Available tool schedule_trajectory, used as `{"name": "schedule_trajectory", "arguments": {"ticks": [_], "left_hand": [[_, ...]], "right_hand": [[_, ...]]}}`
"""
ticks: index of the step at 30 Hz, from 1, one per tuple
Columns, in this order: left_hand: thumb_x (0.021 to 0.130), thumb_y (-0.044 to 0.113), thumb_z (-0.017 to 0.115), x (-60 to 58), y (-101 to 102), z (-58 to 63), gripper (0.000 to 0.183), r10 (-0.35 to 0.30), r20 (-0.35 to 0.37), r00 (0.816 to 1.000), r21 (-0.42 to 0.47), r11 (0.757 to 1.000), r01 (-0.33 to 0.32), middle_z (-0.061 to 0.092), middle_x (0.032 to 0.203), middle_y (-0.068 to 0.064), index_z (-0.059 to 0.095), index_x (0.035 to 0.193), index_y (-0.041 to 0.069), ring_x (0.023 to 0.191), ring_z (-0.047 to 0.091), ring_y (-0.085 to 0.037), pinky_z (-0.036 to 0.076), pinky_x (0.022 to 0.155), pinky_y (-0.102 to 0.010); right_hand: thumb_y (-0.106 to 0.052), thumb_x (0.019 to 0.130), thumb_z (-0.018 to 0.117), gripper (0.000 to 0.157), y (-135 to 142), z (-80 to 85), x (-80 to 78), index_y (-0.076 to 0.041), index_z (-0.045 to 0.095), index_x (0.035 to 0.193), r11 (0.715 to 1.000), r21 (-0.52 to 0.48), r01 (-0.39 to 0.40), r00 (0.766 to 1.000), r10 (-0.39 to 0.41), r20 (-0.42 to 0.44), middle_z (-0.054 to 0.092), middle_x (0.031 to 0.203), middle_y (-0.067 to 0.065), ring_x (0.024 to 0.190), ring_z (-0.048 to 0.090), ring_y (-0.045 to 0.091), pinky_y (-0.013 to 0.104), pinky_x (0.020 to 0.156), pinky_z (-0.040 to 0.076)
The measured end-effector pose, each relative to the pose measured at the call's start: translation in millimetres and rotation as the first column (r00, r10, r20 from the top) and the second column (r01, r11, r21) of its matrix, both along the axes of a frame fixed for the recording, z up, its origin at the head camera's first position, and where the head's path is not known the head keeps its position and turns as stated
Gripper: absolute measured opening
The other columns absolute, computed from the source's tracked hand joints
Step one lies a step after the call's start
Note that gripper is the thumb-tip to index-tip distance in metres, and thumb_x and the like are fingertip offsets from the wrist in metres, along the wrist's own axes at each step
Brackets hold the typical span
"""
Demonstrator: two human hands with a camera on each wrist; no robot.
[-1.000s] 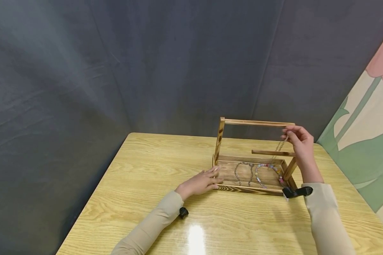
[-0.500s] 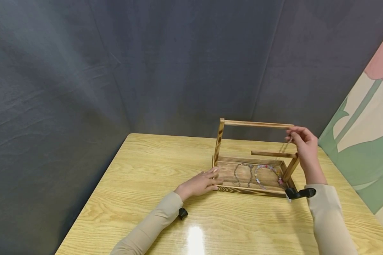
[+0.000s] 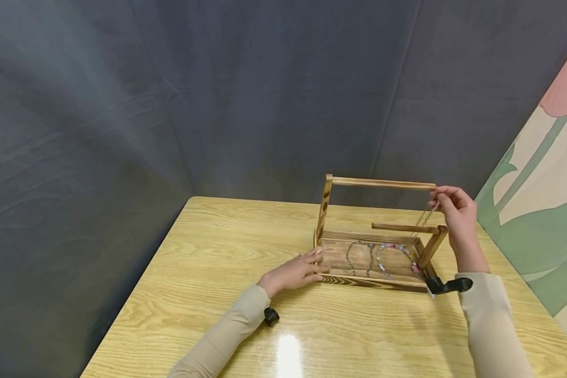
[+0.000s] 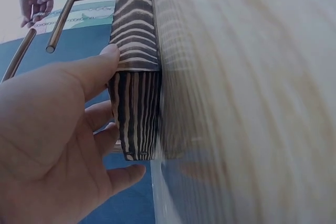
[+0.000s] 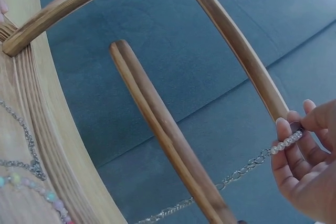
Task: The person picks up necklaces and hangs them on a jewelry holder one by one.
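Observation:
My right hand (image 3: 460, 212) pinches one end of a silver chain bracelet with small pearl beads (image 5: 287, 143). The pinched end is right at the free tip of the upper bar of a wooden jewelry stand (image 3: 382, 183), and the chain hangs below in a loop beyond the lower bar. My left hand (image 3: 297, 269) rests on the left front corner of the stand's tray (image 3: 373, 283), thumb at the front wall, fingers reaching over the end wall. In the tray lie a silver chain bracelet (image 3: 371, 257) and a pastel beaded bracelet (image 3: 382, 269).
The lower bar (image 3: 403, 228) juts left from a short post (image 3: 433, 248) on the tray's right side. A taller post (image 3: 324, 210) carries the upper bar at the left. Behind the wooden table (image 3: 217, 252) hangs a dark curtain (image 3: 264, 94).
My right hand has moved a little to the right with the chain bracelet, from in front of the upper bar to its free tip. The left hand has stayed on the tray corner.

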State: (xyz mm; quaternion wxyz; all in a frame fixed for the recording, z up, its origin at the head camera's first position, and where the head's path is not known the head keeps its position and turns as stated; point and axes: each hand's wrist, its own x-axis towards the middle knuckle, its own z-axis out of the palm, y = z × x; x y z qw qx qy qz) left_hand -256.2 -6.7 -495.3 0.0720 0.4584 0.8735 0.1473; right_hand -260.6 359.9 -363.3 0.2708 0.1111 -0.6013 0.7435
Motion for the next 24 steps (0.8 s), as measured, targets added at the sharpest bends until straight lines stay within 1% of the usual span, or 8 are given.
{"name": "schedule_trajectory", "arguments": {"ticks": [4,8,13,18,24], "left_hand": [[0.099,0.043,0.035,-0.7,-1.8,-0.6,0.048,-0.017,0.033,0.999,0.033,0.999,0.016,0.008,0.156,-0.008,0.038,0.142,0.024,0.144,0.003,-0.023,0.017,0.112,-0.052],[0.098,0.042,0.037,-1.0,-2.8,-0.9,0.047,-0.017,0.053,0.998,0.058,0.998,0.013,0.009,0.156,-0.008,0.039,0.142,0.024,0.144,0.003,-0.023,0.017,0.113,-0.051],[0.098,0.040,0.038,-0.5,-2.8,-0.6,0.046,-0.018,0.050,0.999,0.069,0.998,0.015,0.009,0.156,-0.008,0.041,0.141,0.024,0.144,0.005,-0.024,0.017,0.113,-0.051],[0.099,0.039,0.039,-0.3,-2.7,-0.1,0.045,-0.019,0.049,0.999,0.070,0.997,0.015,0.009,0.156,-0.008,0.042,0.141,0.024,0.144,0.005,-0.025,0.016,0.113,-0.051],[0.098,0.041,0.039,-1.1,-1.8,0.8,0.045,-0.013,0.051,0.999,0.067,0.998,0.010,0.009,0.156,-0.006,0.042,0.140,0.026,0.144,0.005,-0.023,0.018,0.112,-0.053]], "right_hand": [[0.005,0.092,0.050,0.013,1.0,1.4,1.0,0.009,0.060,0.098,1.000,-0.004,0.012,1.000,-0.012,0.009,0.068,0.082,0.003,0.063,0.062,0.010,0.016,0.057,0.050],[0.004,0.092,0.050,0.013,1.6,2.6,1.7,0.009,0.060,0.098,0.999,0.011,0.038,0.999,-0.038,0.023,0.068,0.082,0.002,0.063,0.062,0.009,0.016,0.057,0.050],[0.003,0.093,0.049,0.013,3.0,3.6,1.8,0.008,0.060,0.097,0.998,0.011,0.059,0.998,-0.059,0.027,0.067,0.081,0.001,0.063,0.062,0.009,0.015,0.057,0.050],[0.004,0.093,0.048,0.014,5.8,4.6,1.7,0.008,0.061,0.097,0.999,0.003,0.051,0.998,-0.052,0.027,0.068,0.082,0.002,0.063,0.062,0.009,0.015,0.056,0.049],[0.004,0.093,0.048,0.014,8.7,8.5,3.1,0.006,0.062,0.097,0.999,0.014,0.051,0.998,-0.051,0.040,0.068,0.081,0.000,0.062,0.062,0.009,0.015,0.056,0.049]]}}
